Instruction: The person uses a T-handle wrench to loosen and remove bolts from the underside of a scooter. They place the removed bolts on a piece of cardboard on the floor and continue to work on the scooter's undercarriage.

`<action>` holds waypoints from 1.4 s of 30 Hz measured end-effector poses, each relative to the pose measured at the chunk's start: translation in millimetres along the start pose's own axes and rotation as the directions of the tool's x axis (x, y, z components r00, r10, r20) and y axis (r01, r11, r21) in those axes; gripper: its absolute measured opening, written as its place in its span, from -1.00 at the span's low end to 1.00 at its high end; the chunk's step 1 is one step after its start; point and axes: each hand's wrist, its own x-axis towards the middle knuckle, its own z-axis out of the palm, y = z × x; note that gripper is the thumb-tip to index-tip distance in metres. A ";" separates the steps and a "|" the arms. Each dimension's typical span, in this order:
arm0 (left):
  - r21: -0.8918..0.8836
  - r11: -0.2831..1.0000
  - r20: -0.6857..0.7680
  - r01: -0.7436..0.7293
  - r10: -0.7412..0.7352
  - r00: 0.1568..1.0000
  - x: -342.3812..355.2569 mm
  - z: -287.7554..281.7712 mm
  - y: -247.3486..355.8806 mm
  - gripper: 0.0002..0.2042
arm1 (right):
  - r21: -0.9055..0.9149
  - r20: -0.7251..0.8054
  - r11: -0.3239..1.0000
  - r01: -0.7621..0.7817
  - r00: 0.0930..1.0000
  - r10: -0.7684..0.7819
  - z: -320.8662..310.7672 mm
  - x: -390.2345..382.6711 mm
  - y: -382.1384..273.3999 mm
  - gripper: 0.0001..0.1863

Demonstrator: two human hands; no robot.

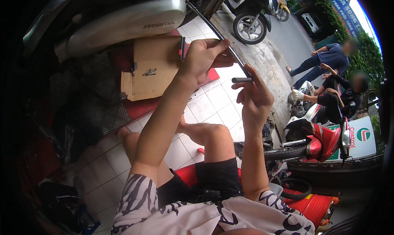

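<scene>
A long, thin T-handle wrench [216,31] slants from the underside of a motorbike down to my hands. My left hand [202,59] is closed on its shaft, the thumb lying along the rod. At the lower end my right hand [257,96] grips the short crossbar [241,80], its index finger stretched along the shaft's end. The wrench's far tip runs up beside the bike's silver cover [127,23], and what it meets there is hidden in shadow.
Below the silver cover, a flattened cardboard piece [154,58] holds a few small dark metal parts [149,72]. White tiles [205,101] lie under my knees. A red motorbike [316,142] stands at right, with two people beyond it, and another motorbike [250,25] is parked farther off.
</scene>
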 end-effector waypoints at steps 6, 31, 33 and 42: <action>-0.071 0.997 0.072 0.005 0.000 0.997 1.6 -4.7 4.1 -0.84 | -0.314 0.335 0.947 0.063 0.941 0.049 -4.3 -12.7 -41.1 -0.47; -0.228 0.951 -0.090 0.210 -0.236 0.968 -18.7 -7.4 -8.5 -0.81 | -0.320 0.215 0.877 0.359 0.929 -0.301 -48.2 -15.3 -34.1 -0.60; -0.305 0.910 -0.055 0.279 -0.310 0.949 -29.0 -26.7 -23.7 -0.82 | -0.171 0.220 0.948 0.268 0.948 -0.228 -40.8 -5.9 -24.9 -0.66; -0.263 0.895 -0.107 0.360 -0.398 0.911 -126.4 -85.4 -103.2 -0.77 | 0.144 0.485 0.877 -0.459 0.805 0.342 51.5 109.1 49.9 -0.74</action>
